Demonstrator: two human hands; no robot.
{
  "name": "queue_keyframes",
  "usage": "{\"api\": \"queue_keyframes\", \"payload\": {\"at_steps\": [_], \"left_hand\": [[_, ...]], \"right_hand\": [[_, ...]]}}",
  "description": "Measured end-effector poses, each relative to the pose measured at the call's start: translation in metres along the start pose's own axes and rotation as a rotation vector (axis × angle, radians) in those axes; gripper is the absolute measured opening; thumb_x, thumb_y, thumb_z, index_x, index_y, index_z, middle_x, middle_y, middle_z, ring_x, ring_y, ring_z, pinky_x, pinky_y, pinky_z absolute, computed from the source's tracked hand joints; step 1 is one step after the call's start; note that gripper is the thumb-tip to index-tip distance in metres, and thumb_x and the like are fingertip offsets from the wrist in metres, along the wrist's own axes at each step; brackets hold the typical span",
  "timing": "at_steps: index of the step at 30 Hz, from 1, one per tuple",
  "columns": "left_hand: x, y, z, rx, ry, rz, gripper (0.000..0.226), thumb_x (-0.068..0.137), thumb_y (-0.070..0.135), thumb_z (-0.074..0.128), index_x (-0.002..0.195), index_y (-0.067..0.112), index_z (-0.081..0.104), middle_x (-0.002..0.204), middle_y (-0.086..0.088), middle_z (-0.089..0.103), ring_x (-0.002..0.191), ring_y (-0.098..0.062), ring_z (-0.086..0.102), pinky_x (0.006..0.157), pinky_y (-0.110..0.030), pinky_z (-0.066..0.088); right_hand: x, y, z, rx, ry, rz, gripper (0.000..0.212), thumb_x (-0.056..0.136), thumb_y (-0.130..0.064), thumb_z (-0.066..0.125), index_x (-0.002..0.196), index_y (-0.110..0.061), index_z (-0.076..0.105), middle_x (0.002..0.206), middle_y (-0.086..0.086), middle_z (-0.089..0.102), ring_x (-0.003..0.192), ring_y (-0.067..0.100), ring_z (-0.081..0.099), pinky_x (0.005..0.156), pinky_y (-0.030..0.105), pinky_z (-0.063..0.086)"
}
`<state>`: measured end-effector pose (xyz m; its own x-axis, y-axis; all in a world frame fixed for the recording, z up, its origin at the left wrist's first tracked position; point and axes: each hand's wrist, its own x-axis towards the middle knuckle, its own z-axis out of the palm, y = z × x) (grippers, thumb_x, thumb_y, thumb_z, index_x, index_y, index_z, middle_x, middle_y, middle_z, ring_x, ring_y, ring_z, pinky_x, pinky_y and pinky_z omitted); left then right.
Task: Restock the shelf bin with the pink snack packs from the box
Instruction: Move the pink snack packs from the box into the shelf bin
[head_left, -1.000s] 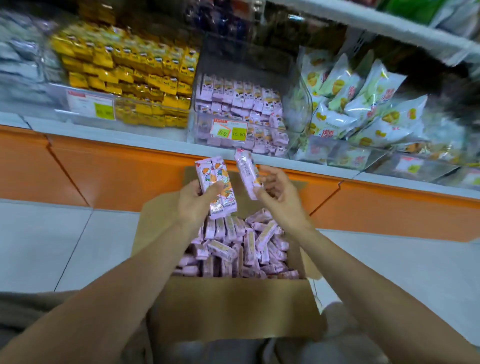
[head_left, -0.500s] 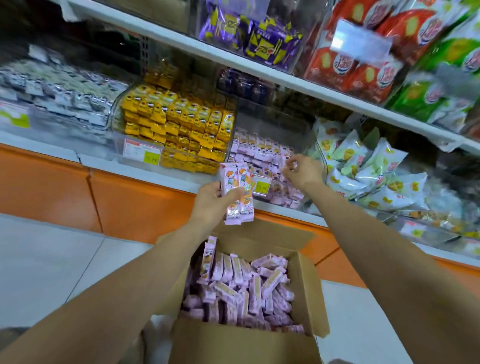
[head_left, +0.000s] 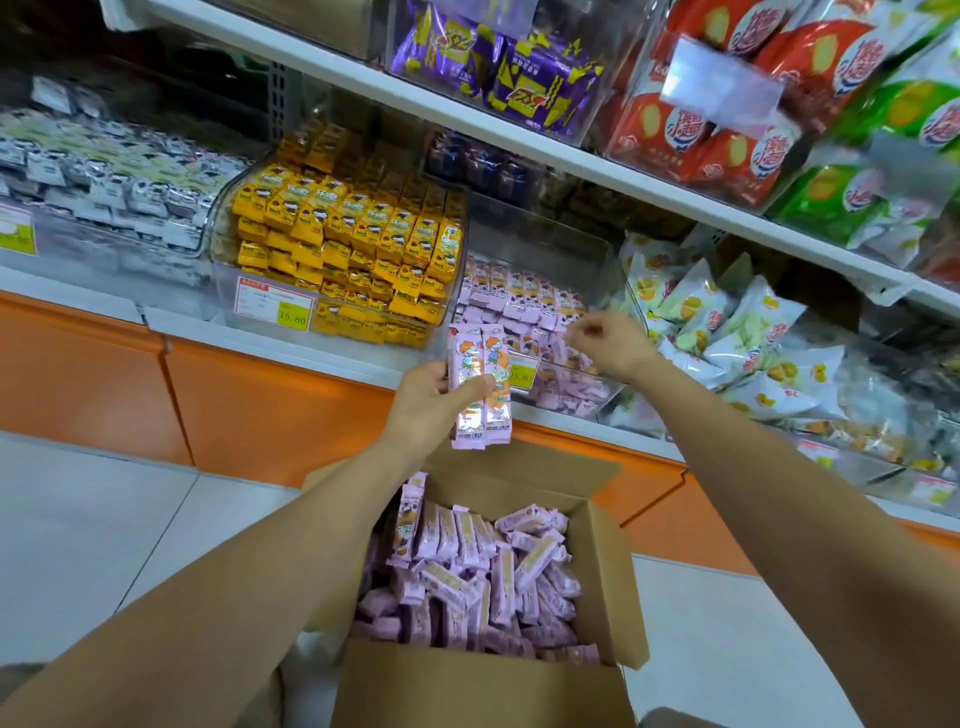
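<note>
My left hand (head_left: 423, 402) is clamped on two pink snack packs (head_left: 480, 384). They stand upright side by side with their printed faces toward me, my thumb across the front and my fingers behind. I hold them above the far edge of the cardboard box (head_left: 467, 686), just in front of the shelf.

My right hand (head_left: 608, 345) is further out and to the right, well apart from the left, over the front part of the clear shelf bin (head_left: 587, 389). Its fingers are curled and blurred. I see no pack in them, but I cannot tell whether they pinch anything.

The bin already holds pink packs in rows (head_left: 519, 301), stacked toward its far side, with the space above them open. A yellow price tag (head_left: 522, 371) sits on the bin's front, partly hidden behind the packs in my left hand.

The box stands on the pale floor (head_left: 104, 545) near me with its flaps open. It is full of loose pink packs (head_left: 467, 577), most lying flat and a few standing on end at the far left corner.

Left of the pink bin is a clear bin of yellow packs (head_left: 353, 244) with its own tag (head_left: 272, 309), and further left are silvery white packs (head_left: 104, 176). Right of the pink bin lie white and green bags (head_left: 727, 332). The shelf above (head_left: 519, 137) carries purple packs (head_left: 498, 67), red bags (head_left: 701, 130) and green bags (head_left: 857, 197). Below the lower shelf runs an orange panel (head_left: 260, 410).
</note>
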<state>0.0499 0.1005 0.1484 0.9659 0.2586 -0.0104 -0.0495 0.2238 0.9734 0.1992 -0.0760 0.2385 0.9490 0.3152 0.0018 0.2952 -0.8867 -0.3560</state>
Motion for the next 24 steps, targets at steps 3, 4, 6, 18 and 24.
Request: {"api": "queue_keyframes", "payload": {"at_steps": [3,4,6,18,24], "left_hand": [[-0.005,0.008,0.008,0.019,-0.06,0.0,0.022,0.086,0.02,0.071,0.107,0.012,0.069,0.106,-0.003,0.073,0.092,-0.014,0.071,0.077,-0.027,0.057],[-0.007,0.01,0.012,0.035,-0.084,0.001,0.018,0.086,0.02,0.071,0.103,0.015,0.07,0.104,-0.002,0.073,0.092,-0.014,0.071,0.08,-0.03,0.057],[-0.009,0.015,0.018,0.085,-0.139,0.009,0.015,0.086,0.02,0.072,0.099,0.014,0.07,0.099,-0.003,0.075,0.089,-0.016,0.072,0.082,-0.034,0.056],[0.02,0.022,0.017,1.04,0.011,0.592,0.052,0.096,0.034,0.052,0.145,0.023,0.039,0.153,0.0,0.034,0.145,-0.021,0.022,0.117,-0.036,0.009],[0.037,-0.027,-0.003,1.413,-0.099,0.705,0.078,0.087,0.027,0.063,0.153,0.024,0.023,0.161,-0.004,0.018,0.15,-0.025,0.007,0.12,-0.051,0.007]], "right_hand": [[-0.028,-0.018,-0.01,0.484,-0.047,-0.204,0.03,0.092,-0.028,0.063,0.12,-0.018,0.062,0.111,-0.003,0.062,0.091,0.018,0.063,0.076,0.024,0.054],[-0.037,-0.028,-0.013,0.564,-0.151,-0.262,0.033,0.092,-0.025,0.063,0.124,-0.018,0.06,0.119,-0.003,0.06,0.093,0.015,0.065,0.075,0.022,0.055],[-0.05,-0.04,-0.014,0.539,-0.338,-0.339,0.037,0.092,-0.021,0.063,0.128,-0.017,0.058,0.128,-0.003,0.057,0.1,0.007,0.064,0.077,0.022,0.055],[0.017,-0.016,-0.051,0.531,-0.001,-0.182,0.032,0.09,-0.011,0.065,0.119,0.0,0.061,0.086,0.002,0.065,0.068,0.006,0.063,0.056,0.013,0.05],[0.074,0.002,-0.015,0.374,-0.085,-0.148,0.029,0.09,-0.016,0.066,0.117,-0.006,0.062,0.1,0.006,0.063,0.083,0.014,0.061,0.072,0.024,0.054]]}}
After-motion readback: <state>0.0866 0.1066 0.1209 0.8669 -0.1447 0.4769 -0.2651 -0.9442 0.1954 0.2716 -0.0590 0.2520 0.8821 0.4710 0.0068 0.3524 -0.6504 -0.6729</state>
